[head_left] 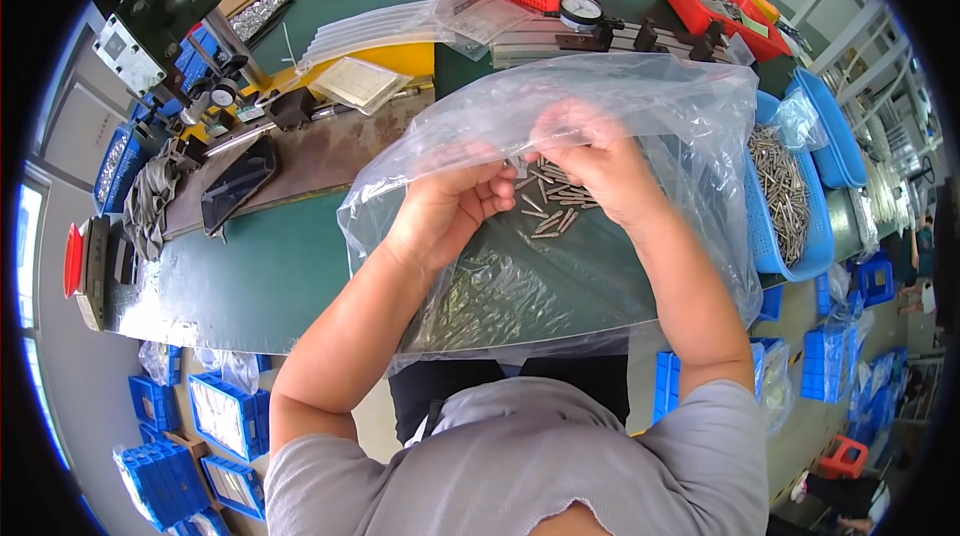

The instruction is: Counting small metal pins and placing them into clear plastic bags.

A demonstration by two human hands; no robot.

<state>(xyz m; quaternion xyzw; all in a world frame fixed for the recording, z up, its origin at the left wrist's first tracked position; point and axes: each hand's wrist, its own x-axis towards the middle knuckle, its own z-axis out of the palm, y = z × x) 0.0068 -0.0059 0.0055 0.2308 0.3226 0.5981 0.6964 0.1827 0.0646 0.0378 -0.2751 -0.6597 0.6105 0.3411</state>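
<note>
Working at the clear bag [690, 101], left hand [446, 208] and right hand [604, 168] had curled grips, couldn't tell on what; loose metal pins [567, 196] lay amid its folds, could've scattered if the bag got tugged.

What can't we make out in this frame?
All in the head view:
- Left hand: thumb side veiled by the clear bag; whether it grips a part is unclear.
- Right hand: fingertips hazy behind the same film.
- Metal pins: pile partly hidden by the hands; no count.
- Dial gauge: reading too small.
- Person at lower right: cut off by the dark lens rim.
</note>
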